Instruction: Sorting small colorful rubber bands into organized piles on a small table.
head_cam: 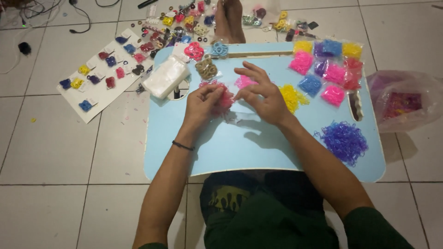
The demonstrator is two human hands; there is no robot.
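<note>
left hand (201,102) and right hand (261,93) pinch a small clear bag (236,110) of pink bands (224,100); loose grip could spill bands across the tabletop (240,147).

On the light blue surface (221,152) a loose heap of purple rubber bands (344,140) lies near the right edge, and a yellow heap (291,96) lies closer to the middle. Small bags of pink, blue, yellow and purple bands (328,69) are grouped at the far right corner. A stack of clear plastic bags (165,77) sits at the far left corner. On the tiled floor, a white card with hair clips (104,71) lies to the left, and a pinkish plastic bag (404,101) to the right.
</note>
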